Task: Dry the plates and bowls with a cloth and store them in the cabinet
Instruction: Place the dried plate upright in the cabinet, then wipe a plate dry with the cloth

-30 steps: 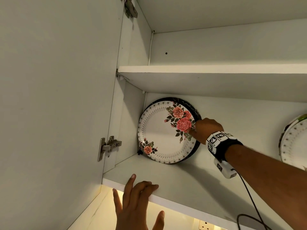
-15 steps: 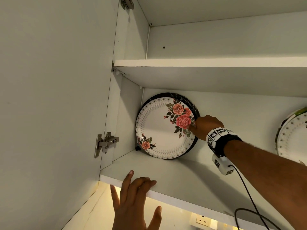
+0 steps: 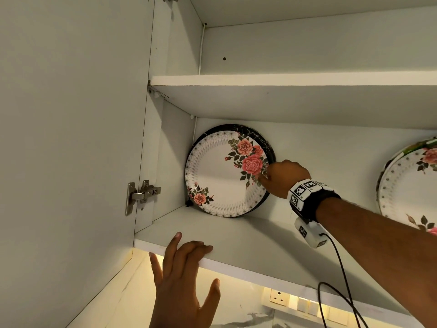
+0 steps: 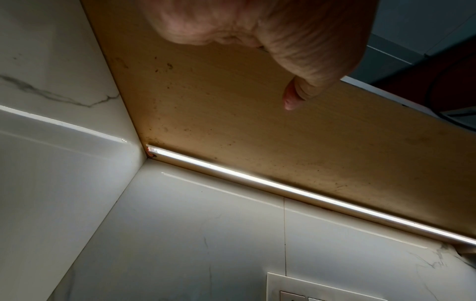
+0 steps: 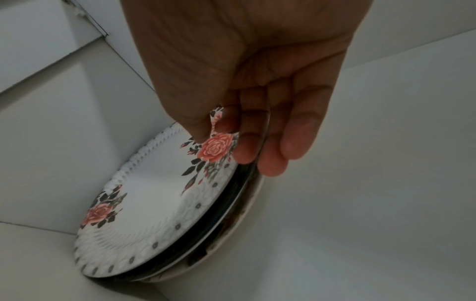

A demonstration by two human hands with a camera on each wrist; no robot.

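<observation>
A white plate with pink roses (image 3: 220,176) stands on edge in the back left corner of the lower cabinet shelf (image 3: 248,240), leaning on a black plate (image 3: 269,147) behind it. My right hand (image 3: 267,176) pinches the rose plate's right rim. In the right wrist view the thumb lies on the plate's face (image 5: 154,199) and the fingers reach past the rim beside the black plate (image 5: 226,203). My left hand (image 3: 189,261) rests with straight fingers on the shelf's front edge, holding nothing. The left wrist view shows only its palm and thumb (image 4: 296,61).
Another floral plate (image 3: 406,185) leans at the right of the same shelf. The cabinet door (image 3: 71,138) stands open at the left on its hinge (image 3: 142,195). An upper shelf (image 3: 283,79) is above. A light strip (image 4: 283,183) and wall socket (image 3: 279,298) sit below.
Both hands stay where they were, the right at the rose plate's rim and the left on the shelf edge. Only the head view has drifted slightly.
</observation>
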